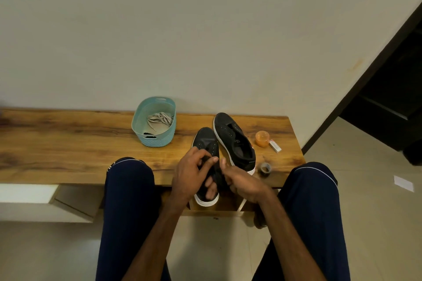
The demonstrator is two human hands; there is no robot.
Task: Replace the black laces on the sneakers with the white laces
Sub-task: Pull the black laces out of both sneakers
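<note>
- We sit at one long wooden table [68,143], its top glossy, streaked with brown grain and set against a plain pale wall.
- Our left knee [130,178], in smooth dark blue cloth with a thin pale seam, presses up to the table's front edge.
- One oval basket [159,140] of teal woven-look plastic, with a slot handle at each end, stands at the table's back.
- The white laces [159,118], flat and tangled in one loose bundle, lie inside the basket. A small dark strand [148,133] lies by its near wall.
- Our left hand [190,173] curls over the top of the near sneaker [206,141], fingertips bent down on the eyelet area. Whether they pinch a lace we cannot tell.
- We count two sneakers, both of black textured fabric with white rubber soles. The near one has its heel past the table's edge.
- Our right hand [244,183] is clenched on that sneaker's right side, thumb raised.
- The far sneaker [233,137] lies on the table just beside it, untouched, its pale eyelets showing.
- One round orange jar [262,138], one grey tape roll [265,168] and one small box [275,146] sit near the table's right end.
- Our right knee [312,185] matches the left.
</note>
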